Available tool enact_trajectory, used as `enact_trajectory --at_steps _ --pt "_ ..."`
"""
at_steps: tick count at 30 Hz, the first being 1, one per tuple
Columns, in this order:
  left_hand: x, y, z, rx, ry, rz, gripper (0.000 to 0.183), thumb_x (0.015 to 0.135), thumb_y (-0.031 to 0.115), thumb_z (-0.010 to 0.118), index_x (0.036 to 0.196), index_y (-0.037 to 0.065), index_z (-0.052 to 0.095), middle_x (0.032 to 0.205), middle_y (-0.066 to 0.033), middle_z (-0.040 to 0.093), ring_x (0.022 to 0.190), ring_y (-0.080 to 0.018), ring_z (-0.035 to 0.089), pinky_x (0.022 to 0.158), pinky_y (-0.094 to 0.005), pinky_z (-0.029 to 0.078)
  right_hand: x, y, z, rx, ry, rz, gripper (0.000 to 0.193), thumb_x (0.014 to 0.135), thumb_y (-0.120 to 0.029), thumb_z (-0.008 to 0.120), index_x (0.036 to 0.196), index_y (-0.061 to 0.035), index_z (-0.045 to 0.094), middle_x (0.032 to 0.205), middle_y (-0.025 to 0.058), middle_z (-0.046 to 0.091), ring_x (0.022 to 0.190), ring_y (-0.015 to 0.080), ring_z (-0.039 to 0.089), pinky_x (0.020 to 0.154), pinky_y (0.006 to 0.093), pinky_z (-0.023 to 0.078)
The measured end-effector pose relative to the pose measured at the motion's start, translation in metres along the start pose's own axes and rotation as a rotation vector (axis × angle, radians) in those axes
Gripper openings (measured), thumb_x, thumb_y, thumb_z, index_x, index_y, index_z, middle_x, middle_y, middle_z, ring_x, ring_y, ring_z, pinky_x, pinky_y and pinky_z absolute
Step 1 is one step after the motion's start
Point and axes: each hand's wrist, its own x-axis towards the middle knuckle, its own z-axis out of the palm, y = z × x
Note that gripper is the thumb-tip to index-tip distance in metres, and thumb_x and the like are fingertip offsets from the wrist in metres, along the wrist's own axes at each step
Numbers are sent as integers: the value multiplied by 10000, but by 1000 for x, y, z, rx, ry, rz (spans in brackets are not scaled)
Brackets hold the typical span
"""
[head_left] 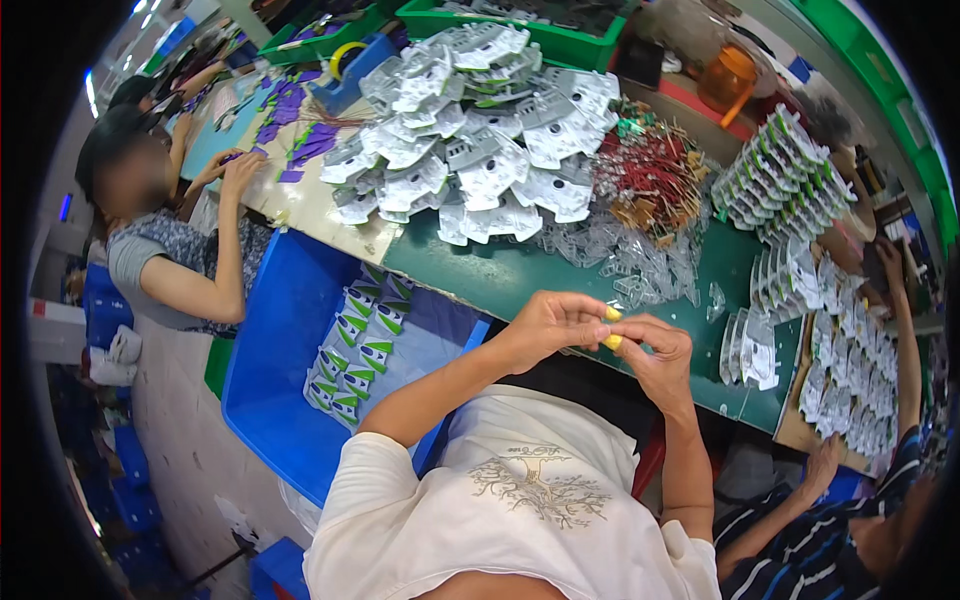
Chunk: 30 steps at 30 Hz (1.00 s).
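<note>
My left hand (552, 330) and my right hand (655, 355) meet over the near edge of the green-topped bench (470, 262). Fingers of both are pinched together, tip to tip. Small yellow covers (612, 342) show at the fingertips. Whatever lies between the fingers is too small and hidden to name. Just beyond my hands lies a heap of clear plastic pieces (640, 262). Behind it is a tangle of red wires with small parts (650, 175). A large pile of grey-white plastic housings (490, 165) stands further left.
A blue bin (262, 400) at my left holds rows of white-and-green parts (350, 345). Stacked housings (780, 175) and a board of similar parts (850, 375) are at the right. Co-workers (185, 250) sit at left and right. Green trays (520, 30) line the back.
</note>
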Motion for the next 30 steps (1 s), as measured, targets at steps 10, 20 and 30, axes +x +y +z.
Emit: enact_trajectory --at_steps 10,20,30 --pt "78 100 -69 1379 479 962 388 741 238 729 1059 56 601 962 -101 614 965 -267 573 852 -384 451 14 13 -14 291 153 218 63 862 -37 566 922 -23 573 745 -24 554 554 14 409 482 163 310" --pt "155 210 -141 2104 1122 819 172 688 109 566 821 90 674 830 -111 650 848 -269 607 850 -436 351 -19 23 -24 201 212 317 76 826 39 587 895 7 587 716 -63 513 592 -14 430 520 143 324" --pt "-12 26 -1 1814 177 1048 234 687 49 664 914 91 628 831 -19 622 735 -183 561 831 -368 388 -30 29 -37 52 229 425 95 833 31 556 925 27 579 786 -43 535 606 -4 420 542 155 334"
